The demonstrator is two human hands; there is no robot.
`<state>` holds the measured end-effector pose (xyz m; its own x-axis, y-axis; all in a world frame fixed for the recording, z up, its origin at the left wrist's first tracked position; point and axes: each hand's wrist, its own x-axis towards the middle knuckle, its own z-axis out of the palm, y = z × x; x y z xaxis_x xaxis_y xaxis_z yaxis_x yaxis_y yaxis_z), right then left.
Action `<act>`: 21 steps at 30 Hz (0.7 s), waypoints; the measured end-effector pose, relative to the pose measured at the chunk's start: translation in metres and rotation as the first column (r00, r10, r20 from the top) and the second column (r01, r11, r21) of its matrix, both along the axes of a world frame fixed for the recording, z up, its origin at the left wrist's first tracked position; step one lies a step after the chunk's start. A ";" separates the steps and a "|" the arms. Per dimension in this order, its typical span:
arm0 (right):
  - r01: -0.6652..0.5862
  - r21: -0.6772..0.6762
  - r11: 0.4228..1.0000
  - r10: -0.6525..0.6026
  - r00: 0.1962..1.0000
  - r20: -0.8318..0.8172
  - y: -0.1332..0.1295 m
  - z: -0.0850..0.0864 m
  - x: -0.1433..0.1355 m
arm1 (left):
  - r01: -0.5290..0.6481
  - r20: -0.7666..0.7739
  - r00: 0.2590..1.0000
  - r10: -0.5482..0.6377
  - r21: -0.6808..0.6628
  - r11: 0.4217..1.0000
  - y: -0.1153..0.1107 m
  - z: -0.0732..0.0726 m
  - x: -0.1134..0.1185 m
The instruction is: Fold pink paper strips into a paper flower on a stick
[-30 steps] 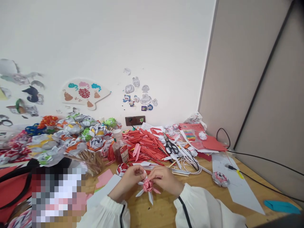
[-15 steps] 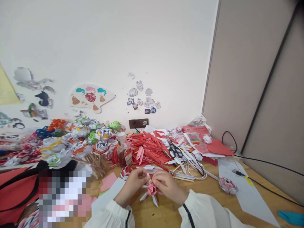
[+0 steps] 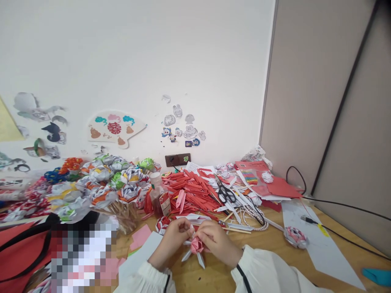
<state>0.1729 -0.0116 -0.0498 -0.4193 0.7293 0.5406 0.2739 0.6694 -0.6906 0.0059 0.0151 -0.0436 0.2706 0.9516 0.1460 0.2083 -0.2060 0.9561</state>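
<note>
While both hands meet close together over the near part of the tabletop, a small pink-and-white paper flower sits between them, its white strips pointing down and outward. The left hand pinches the flower's upper edge between thumb and fingers, and the right hand is closed on its right side; the exact spot under the fingertips is hidden.

Just beyond the left hand lies a red-and-white flower. Behind the hands spreads a heap of red paper strips, with black-handled scissors at its right side and a string of beads nearer the front. A bottle and a small box stand touching at the heap's left.

Farther left, many paper flowers crowd together above a bundle of sticks. To the right, another pink-and-white flower rests on a white sheet, near a cable plug. On the wall behind hang a fan-shaped cutout and cartoon stickers.
</note>
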 end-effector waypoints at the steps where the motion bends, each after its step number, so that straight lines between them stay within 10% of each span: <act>1: 0.013 -0.025 1.000 -0.013 1.000 -0.013 0.000 -0.001 0.000 | -0.005 -0.001 1.000 0.005 0.002 1.000 0.000 0.001 0.000; 21: 0.078 0.036 0.996 -0.077 0.996 -0.038 0.005 -0.005 -0.002 | -0.034 0.037 0.999 0.035 -0.019 0.999 0.000 0.001 0.000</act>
